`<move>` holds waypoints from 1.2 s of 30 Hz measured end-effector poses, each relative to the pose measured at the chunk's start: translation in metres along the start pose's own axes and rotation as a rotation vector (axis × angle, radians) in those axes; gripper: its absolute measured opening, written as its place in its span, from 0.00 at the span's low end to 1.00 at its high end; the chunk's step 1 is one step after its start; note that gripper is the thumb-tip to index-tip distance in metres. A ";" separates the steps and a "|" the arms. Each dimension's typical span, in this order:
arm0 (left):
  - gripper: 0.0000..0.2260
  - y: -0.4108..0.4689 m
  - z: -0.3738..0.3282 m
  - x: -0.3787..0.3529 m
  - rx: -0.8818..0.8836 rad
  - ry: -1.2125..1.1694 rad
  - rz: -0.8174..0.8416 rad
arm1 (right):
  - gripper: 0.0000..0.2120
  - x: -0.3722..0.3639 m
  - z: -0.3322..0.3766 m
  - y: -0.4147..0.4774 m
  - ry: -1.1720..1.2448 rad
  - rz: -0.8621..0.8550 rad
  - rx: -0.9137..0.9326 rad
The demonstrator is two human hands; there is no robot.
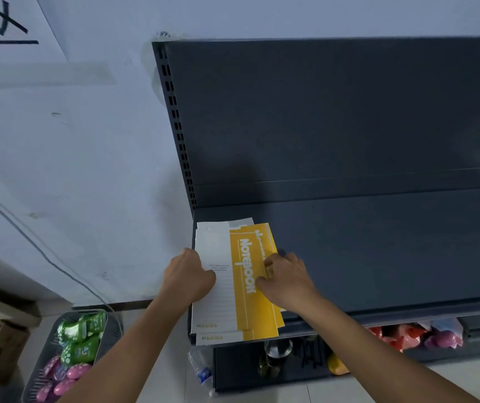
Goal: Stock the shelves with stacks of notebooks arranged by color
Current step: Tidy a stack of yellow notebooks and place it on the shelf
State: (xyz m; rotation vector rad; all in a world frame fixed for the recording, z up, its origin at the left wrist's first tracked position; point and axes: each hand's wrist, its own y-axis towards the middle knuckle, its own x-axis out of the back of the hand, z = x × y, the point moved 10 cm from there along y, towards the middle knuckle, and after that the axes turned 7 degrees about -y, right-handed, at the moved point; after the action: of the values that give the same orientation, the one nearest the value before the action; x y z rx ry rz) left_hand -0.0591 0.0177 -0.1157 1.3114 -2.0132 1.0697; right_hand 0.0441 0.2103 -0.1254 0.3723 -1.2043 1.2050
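A small stack of yellow-and-white notebooks (243, 303) lies flat at the left end of the dark grey shelf (378, 251), slightly fanned, with "Notebook" printed on the yellow half. My left hand (187, 276) grips the stack's left white edge, fingers curled over it. On the stack's right edge my right hand (286, 279) pinches the yellow covers with curled fingers.
A grey basket (107, 324) of green and pink packets stands on the floor at lower left, beside a cardboard box (6, 347). Under the shelf sit bottles (273, 359) and red and purple packets (413, 337). The shelf's back panel (334, 112) rises behind.
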 end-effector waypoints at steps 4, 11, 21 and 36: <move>0.10 -0.007 0.002 -0.001 0.011 -0.053 -0.001 | 0.24 0.000 -0.007 -0.006 0.027 -0.020 -0.048; 0.07 -0.018 0.002 -0.001 -0.014 -0.044 -0.049 | 0.10 -0.001 -0.010 -0.019 -0.002 -0.059 -0.043; 0.07 -0.023 0.002 -0.002 -0.041 0.059 -0.085 | 0.14 0.005 -0.002 -0.022 0.204 -0.162 -0.007; 0.14 -0.023 -0.053 0.020 -0.196 -0.073 -0.127 | 0.03 0.038 0.000 -0.007 0.419 -0.137 0.009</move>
State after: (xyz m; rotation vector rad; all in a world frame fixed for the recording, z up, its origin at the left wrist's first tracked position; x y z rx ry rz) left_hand -0.0471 0.0455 -0.0632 1.3711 -2.0004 0.7571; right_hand 0.0461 0.2271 -0.0904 0.1912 -0.7986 1.1026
